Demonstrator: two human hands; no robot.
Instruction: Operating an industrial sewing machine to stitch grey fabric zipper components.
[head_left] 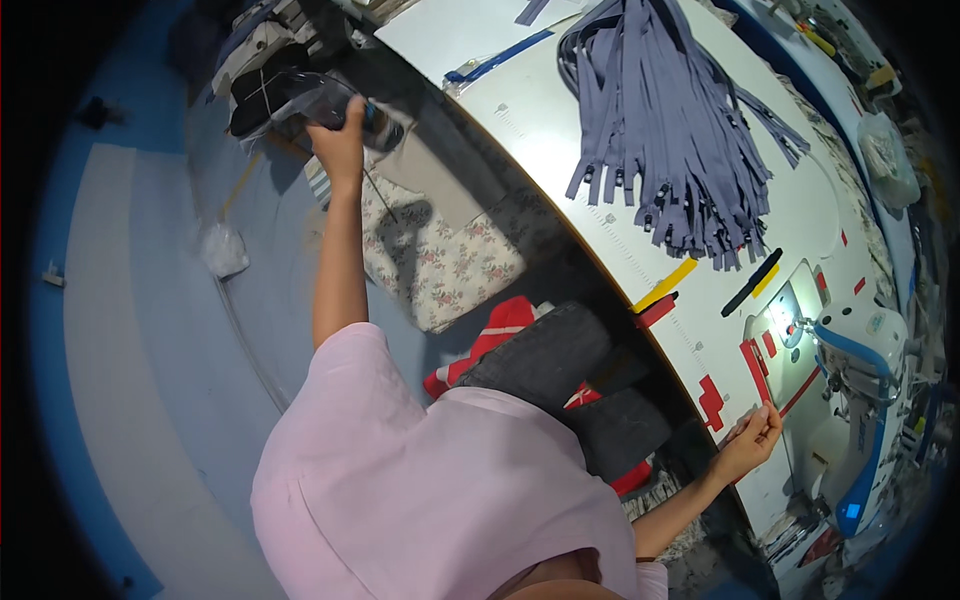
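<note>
My left hand [340,145] is stretched far out to the upper left, closed around a clear plastic bag [318,98] with something dark in it. Most of those fingers are hidden behind the bag. At the lower right, my right hand [750,445] pinches the near end of a narrow red fabric strip [756,365]. That strip lies on the white table [540,110], beside the lit needle area of a white and blue sewing machine [862,350]. Small red fabric pieces [711,402] lie close to my right hand.
A large bundle of grey-blue zippers [670,130] covers the table's far part. Black [752,283] and yellow [664,287] strips lie nearer. Left of the table edge are a floral cushion [450,265] and red-and-white cloth [500,330] under my dark-trousered legs.
</note>
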